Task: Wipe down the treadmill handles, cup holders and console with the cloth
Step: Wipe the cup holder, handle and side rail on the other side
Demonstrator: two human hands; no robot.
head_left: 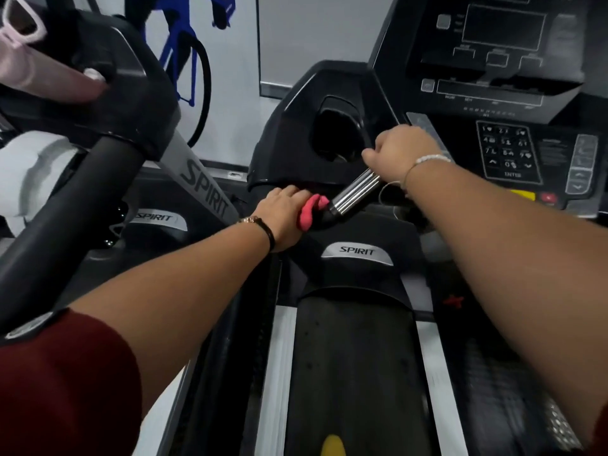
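Note:
A bunched pink cloth (311,212) is pressed against the lower black end of the treadmill's handle by my left hand (284,215), which grips it. The handle's chrome sensor bar (357,192) runs up and to the right. My right hand (403,149) is closed around the upper end of that bar, just below the deep black cup holder (339,131). The dark console (503,51) with its screen and the number keypad (508,149) lies to the right of my right hand.
A second Spirit treadmill stands at the left, with a thick black handrail (65,218) slanting across. Pink sunglasses (19,24) and a white object rest on it. The running belt (355,373) stretches below. A blue bicycle picture (184,44) is on the wall.

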